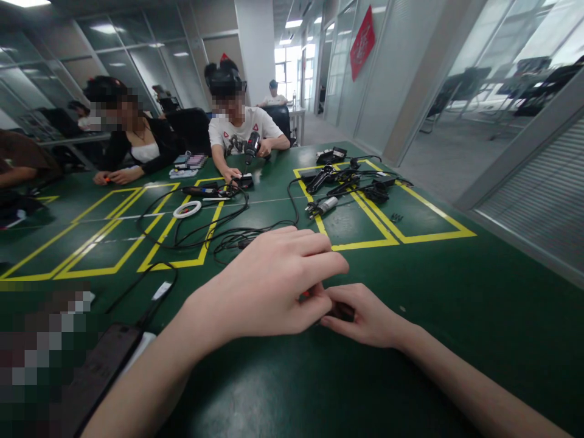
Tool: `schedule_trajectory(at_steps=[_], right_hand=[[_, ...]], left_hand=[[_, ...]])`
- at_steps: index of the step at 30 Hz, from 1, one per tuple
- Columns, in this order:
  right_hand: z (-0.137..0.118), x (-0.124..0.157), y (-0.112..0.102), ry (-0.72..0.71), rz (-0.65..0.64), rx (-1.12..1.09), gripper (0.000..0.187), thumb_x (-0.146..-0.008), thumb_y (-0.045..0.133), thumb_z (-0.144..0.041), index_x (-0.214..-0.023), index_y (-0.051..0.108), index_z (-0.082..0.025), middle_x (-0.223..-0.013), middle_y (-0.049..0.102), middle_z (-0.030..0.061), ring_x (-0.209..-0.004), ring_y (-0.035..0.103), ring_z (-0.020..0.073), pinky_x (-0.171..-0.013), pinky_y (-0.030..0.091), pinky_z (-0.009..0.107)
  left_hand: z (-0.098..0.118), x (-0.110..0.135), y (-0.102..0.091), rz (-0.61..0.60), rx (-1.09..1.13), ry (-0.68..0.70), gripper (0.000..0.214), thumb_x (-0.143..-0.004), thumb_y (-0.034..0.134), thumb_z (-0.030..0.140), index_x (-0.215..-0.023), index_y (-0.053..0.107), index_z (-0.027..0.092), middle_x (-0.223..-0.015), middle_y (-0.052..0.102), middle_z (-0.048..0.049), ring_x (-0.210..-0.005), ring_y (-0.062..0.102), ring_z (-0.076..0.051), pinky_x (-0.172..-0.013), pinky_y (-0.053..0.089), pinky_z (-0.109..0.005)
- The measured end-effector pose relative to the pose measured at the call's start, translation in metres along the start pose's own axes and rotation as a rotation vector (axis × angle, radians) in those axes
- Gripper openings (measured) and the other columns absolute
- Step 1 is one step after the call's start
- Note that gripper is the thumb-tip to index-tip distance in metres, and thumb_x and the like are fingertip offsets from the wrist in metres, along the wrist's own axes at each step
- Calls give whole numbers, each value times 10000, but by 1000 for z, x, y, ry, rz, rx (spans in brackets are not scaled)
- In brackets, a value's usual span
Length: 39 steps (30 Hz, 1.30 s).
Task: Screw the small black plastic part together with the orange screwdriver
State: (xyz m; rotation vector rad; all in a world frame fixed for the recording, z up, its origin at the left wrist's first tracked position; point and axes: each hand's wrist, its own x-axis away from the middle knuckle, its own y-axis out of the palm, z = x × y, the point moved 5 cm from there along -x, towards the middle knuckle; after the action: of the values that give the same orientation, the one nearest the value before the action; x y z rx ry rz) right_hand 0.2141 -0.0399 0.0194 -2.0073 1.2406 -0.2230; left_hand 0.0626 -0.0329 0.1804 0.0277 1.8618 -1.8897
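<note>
Two bare hands meet just below the center of the frame above a green bench, where the left hand appears to pinch a small part, its red patch glimpsed between curled fingers. The right hand brings thumb and forefinger in beside it; whether that grip also clasps the part cannot be told. Mostly hidden, the piece looks light and probably stiff, easy to drop, and best taken by its edges with the fingertips; how slippery or fragile it is does not show. Yellow tape frames rectangles across the bench's smooth, faintly shiny top. Black cables tangle at the upper right of center, and a white ring lies left of center. At upper center, a person in a white shirt holds a drill; glass partitions line the room at upper left.
</note>
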Motion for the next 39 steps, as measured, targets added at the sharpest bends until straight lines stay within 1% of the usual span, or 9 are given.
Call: schedule_trajectory(at_steps=[3,6,9,12,16,22,28,33,39], right_hand=[[0,0,-2,-2,-2,28,243,-956,628,-398,-963,720,-173,-643,593,-22,-539,480,117,-559,352,246],[4,1,-3,19,2,34,247,-955,631,-398,-963,725,-170,-681,645,4,-581,548,137,-580,381,254],[5,1,-1,33,-13,19,226,-947,642,-381,-959,722,-170,-742,693,24,-636,594,150,-603,402,258],[4,1,0,32,-20,19,217,-952,635,-370,-943,721,-171,-738,691,21,-628,584,144,-594,389,256],[5,1,0,34,-11,37,240,-953,634,-385,-887,715,-169,-681,655,11,-591,564,138,-575,375,255],[5,1,0,30,-8,18,211,-941,634,-365,-884,705,-174,-752,717,38,-647,615,164,-613,403,271],[5,2,1,45,-12,27,233,-943,642,-382,-849,704,-179,-697,684,16,-593,565,141,-589,383,265],[4,2,0,55,-22,12,208,-946,628,-360,-886,707,-178,-757,711,32,-648,601,156,-615,405,267],[4,0,0,34,-15,37,210,-944,636,-365,-867,705,-182,-657,636,-1,-570,532,135,-572,368,261]], left_hand=[[0,0,1,11,33,-27,256,-1013,462,165,-1088,706,182,-1152,694,-72,-812,648,-134,-730,491,-258],[2,-1,4,1,49,-17,235,-1019,475,189,-1090,699,191,-1017,710,-44,-780,643,-133,-705,482,-247],[4,-2,4,18,44,9,209,-948,517,171,-1029,709,178,-883,689,-39,-807,638,-166,-748,490,-279],[4,-3,3,55,2,10,236,-926,503,139,-1019,717,170,-1009,688,-70,-873,639,-179,-777,491,-296],[4,-3,5,38,-77,-11,289,-1008,437,148,-1073,715,197,-1126,661,-58,-742,594,-127,-645,438,-263],[5,-5,6,63,-44,13,249,-948,496,158,-1060,717,175,-1002,654,-68,-876,623,-184,-755,478,-298],[4,-4,8,26,-90,10,310,-1001,427,127,-1132,700,193,-1047,655,-60,-834,623,-161,-696,459,-279],[5,-5,7,38,-71,18,258,-960,488,148,-1083,712,182,-938,648,-56,-869,618,-183,-749,483,-287],[3,-4,7,12,-86,0,324,-1005,425,128,-1187,682,203,-1088,652,-61,-844,637,-156,-705,489,-264]])
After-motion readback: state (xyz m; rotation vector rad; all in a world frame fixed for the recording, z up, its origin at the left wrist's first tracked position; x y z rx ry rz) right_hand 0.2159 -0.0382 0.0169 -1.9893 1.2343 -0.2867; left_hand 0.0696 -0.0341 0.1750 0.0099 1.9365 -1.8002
